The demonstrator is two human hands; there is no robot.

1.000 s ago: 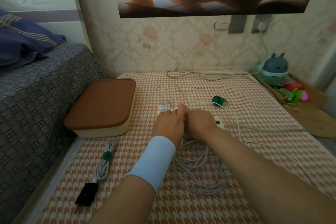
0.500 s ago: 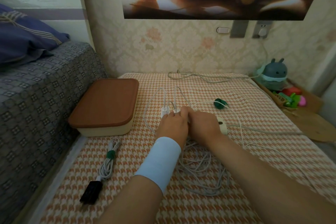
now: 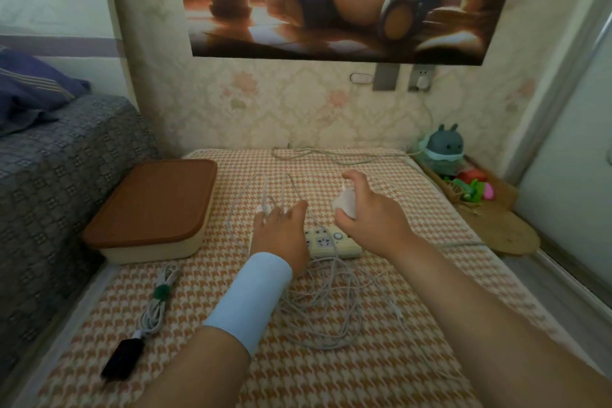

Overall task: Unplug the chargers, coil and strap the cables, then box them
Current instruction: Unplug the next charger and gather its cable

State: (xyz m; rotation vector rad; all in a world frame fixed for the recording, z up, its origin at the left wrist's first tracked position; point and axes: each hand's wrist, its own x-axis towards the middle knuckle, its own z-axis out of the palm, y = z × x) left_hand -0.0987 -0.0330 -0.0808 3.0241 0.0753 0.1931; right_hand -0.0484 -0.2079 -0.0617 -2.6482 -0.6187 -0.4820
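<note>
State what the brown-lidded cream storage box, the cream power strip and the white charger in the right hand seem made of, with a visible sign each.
Brown-lidded cream storage box: probably matt plastic base, from its rounded moulded corners; lid wood-look, uncertain. Cream power strip: smooth moulded plastic, with formed sockets. White charger gripped by the right hand: smooth plastic, likely, evenly white.

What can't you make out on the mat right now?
Head view:
- Left end of the power strip: covered by the left-hand grip; plugs there unclear.
- Which cable runs from the charger: lost behind the right-hand grip.
- Contents of the box: under its brown lid.
</note>
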